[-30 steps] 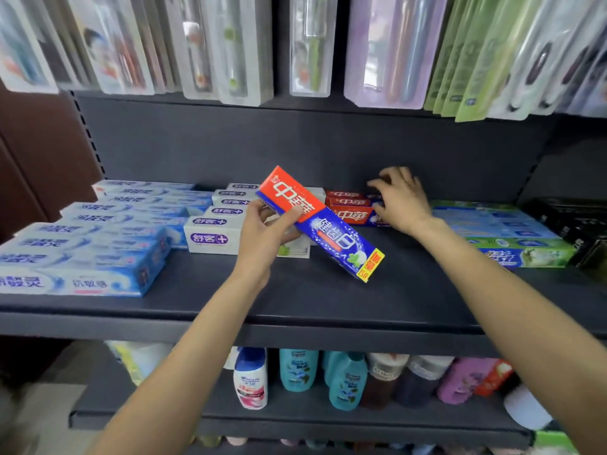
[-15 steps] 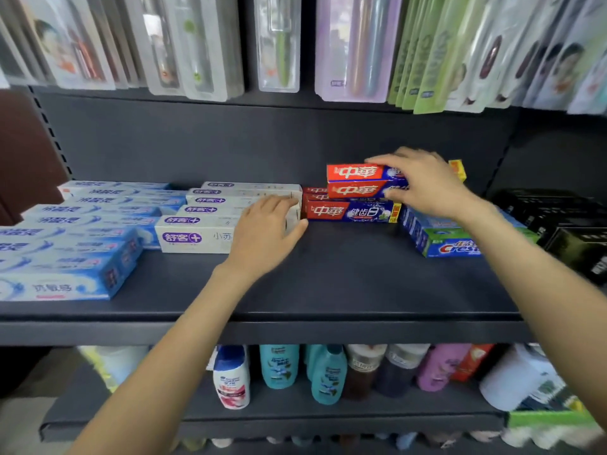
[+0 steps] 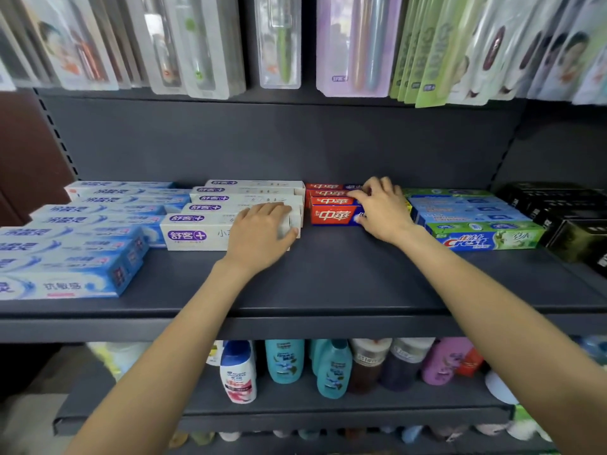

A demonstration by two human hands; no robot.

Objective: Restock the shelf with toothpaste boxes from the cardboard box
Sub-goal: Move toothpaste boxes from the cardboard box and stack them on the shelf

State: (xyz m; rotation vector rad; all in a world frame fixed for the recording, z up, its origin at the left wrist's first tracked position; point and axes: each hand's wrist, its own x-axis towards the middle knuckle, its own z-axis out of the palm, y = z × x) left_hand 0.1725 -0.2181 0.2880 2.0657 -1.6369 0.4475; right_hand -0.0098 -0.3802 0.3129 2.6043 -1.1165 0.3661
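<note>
Nearest, under the dark shelf (image 3: 328, 290), a lower shelf w/ shampoo bottles (image 3: 285, 362). On the dark shelf's front left, blue toothpaste boxes (image 3: 65, 257) stacked in rows. Both forearms reach in over the shelf edge. Left hand (image 3: 259, 234) lies palm-down w/ fingers straight on the right end of the front white-and-purple toothpaste boxes (image 3: 236, 208), gripping nothing. Right hand (image 3: 382, 211), a bit farther back, has fingers curled over the right part of the red toothpaste boxes (image 3: 331, 205), fingertips on the upper boxes; can't tell if it truly pinches one or just presses. Red boxes sit mid-shelf, between white stack and green/blue Crest boxes (image 3: 473, 221). Black boxes (image 3: 565, 211) far right. Farthest & above: hanging toothbrush packs (image 3: 279, 41) vs the back panel.
</note>
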